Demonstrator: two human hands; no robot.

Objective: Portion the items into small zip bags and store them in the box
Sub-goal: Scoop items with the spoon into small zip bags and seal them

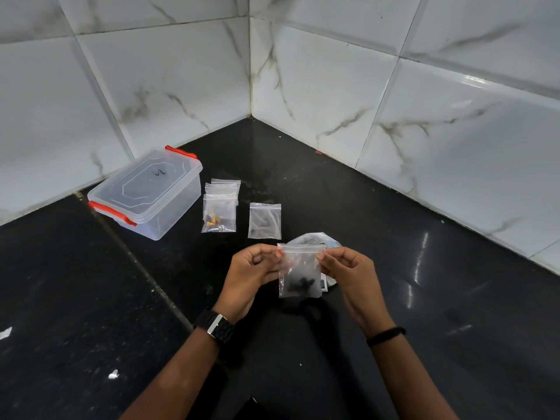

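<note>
Pinch grip: left hand (253, 272), right hand (348, 272) hold zip bag (300, 272).

Only marking found: small dark embossed characters on the box (145, 192) lid centre, too small and blurred to read. No other text or labels were legible.

Both hands, left hand (253, 275) and right hand (353, 275), pinch the top corners of a small clear zip bag (300, 272) holding dark pieces, above a black stone counter (424, 298). Far left stands a lidded clear plastic box with red clips (145, 192).
</note>
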